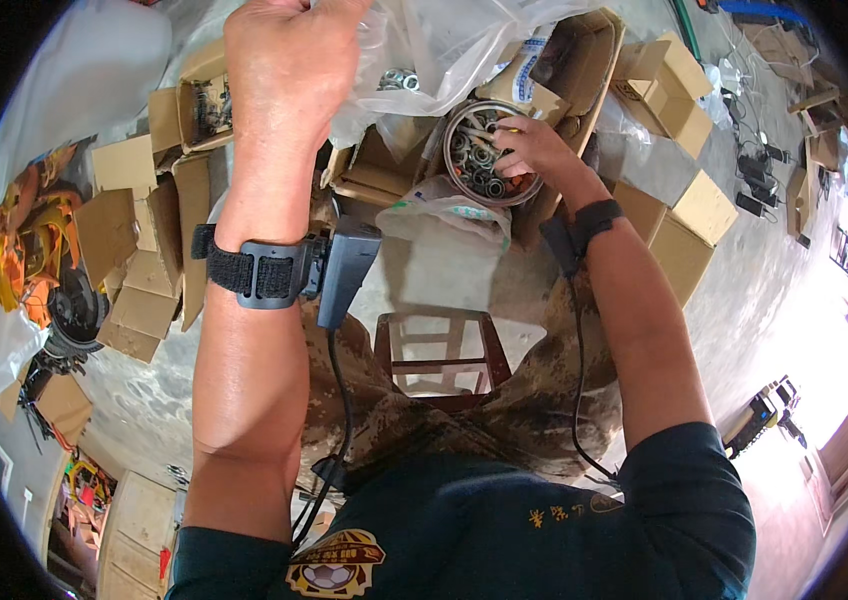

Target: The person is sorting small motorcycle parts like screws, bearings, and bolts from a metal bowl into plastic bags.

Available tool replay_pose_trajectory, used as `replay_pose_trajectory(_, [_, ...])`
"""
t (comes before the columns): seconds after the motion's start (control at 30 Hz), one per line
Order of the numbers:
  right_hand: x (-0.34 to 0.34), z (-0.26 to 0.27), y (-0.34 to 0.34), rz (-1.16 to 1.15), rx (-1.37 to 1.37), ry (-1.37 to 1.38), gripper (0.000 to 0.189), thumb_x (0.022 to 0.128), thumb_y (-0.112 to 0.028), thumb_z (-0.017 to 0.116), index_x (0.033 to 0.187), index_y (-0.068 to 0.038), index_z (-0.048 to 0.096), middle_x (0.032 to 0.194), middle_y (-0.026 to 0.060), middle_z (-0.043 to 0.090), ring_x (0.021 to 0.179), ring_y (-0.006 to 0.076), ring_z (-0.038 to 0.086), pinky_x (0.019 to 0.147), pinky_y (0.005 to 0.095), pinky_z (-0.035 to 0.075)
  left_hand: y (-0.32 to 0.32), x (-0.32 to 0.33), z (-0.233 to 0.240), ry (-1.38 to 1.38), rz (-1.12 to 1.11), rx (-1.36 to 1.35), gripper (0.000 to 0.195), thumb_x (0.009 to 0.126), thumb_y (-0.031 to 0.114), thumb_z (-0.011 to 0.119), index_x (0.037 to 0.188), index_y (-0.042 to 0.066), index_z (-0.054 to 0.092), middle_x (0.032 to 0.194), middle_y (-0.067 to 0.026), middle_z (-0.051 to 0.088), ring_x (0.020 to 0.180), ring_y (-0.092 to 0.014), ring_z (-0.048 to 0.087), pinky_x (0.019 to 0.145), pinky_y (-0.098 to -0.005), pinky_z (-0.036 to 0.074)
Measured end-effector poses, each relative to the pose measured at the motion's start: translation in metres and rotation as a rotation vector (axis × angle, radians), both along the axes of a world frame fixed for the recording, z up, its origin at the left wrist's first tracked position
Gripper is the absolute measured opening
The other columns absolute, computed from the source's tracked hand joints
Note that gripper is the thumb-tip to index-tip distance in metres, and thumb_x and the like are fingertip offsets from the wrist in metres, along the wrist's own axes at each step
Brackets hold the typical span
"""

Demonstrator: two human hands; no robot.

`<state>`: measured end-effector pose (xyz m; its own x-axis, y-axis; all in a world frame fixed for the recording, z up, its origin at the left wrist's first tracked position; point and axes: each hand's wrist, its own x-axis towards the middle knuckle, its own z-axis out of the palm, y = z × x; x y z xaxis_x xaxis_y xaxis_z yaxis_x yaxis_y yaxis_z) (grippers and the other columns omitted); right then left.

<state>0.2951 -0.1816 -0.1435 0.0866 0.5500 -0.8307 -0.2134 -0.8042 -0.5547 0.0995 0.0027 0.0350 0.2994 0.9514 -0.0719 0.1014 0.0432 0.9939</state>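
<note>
My left hand [293,64] is raised at the top left, its fingers curled on the gathered edge of a clear plastic bag [439,52]. Several metal ring-shaped parts [398,79] show in the bag. At the mouth of a round tub [494,201], my right hand [533,150] reaches in with bent fingers. Metal rings and small orange pieces [478,156] fill the tub; whether the fingers grip any of them cannot be told. Another plastic bag [446,214] lies against the tub's near side.
An open cardboard box [371,187] stands beside the tub, and a long carton [608,45] behind it. More open boxes [143,247] [664,90] stand left and right. A wooden stool frame [439,367] is between my knees. Black wheels [73,304] lie at the left.
</note>
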Motion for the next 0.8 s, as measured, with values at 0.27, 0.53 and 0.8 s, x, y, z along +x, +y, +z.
replay_pose_trajectory(0.27, [0.025, -0.029, -0.016, 0.019, 0.129, -0.28, 0.036, 0.086, -0.017, 0.06, 0.116, 0.002, 0.06, 0.086, 0.0128, 0.067, 0.073, 0.0228, 0.068, 0.064, 0.0325, 0.056, -0.005, 0.004, 0.002, -0.058, -0.023, 0.014, 0.016, 0.091, 0.008, 0.063, 0.078, 0.001, 0.067, 0.067, 0.0072, 0.056, 0.058, -0.002, 0.046, 0.052, -0.0198, 0.036])
replay_pose_trajectory(0.53, [0.009, -0.01, -0.009, 0.844, 0.15, -0.512, 0.02, 0.077, -0.012, 0.055, 0.09, -0.003, 0.068, 0.089, 0.0209, 0.067, 0.081, 0.0346, 0.066, 0.071, 0.0419, 0.051, -0.008, 0.002, 0.01, -0.021, 0.025, 0.004, 0.012, 0.09, 0.007, 0.063, 0.084, -0.001, 0.07, 0.071, 0.0062, 0.058, 0.06, -0.003, 0.048, 0.054, -0.0194, 0.038])
replay_pose_trajectory(0.8, [-0.018, -0.034, -0.021, 0.961, 0.171, -0.789, 0.034, 0.076, -0.006, 0.055, 0.109, -0.003, 0.065, 0.098, 0.0252, 0.065, 0.094, 0.0396, 0.064, 0.085, 0.0439, 0.05, 0.001, -0.004, 0.005, -0.017, -0.049, -0.052, 0.013, 0.089, 0.007, 0.064, 0.08, -0.001, 0.069, 0.07, 0.0054, 0.058, 0.059, -0.003, 0.048, 0.054, -0.0195, 0.039])
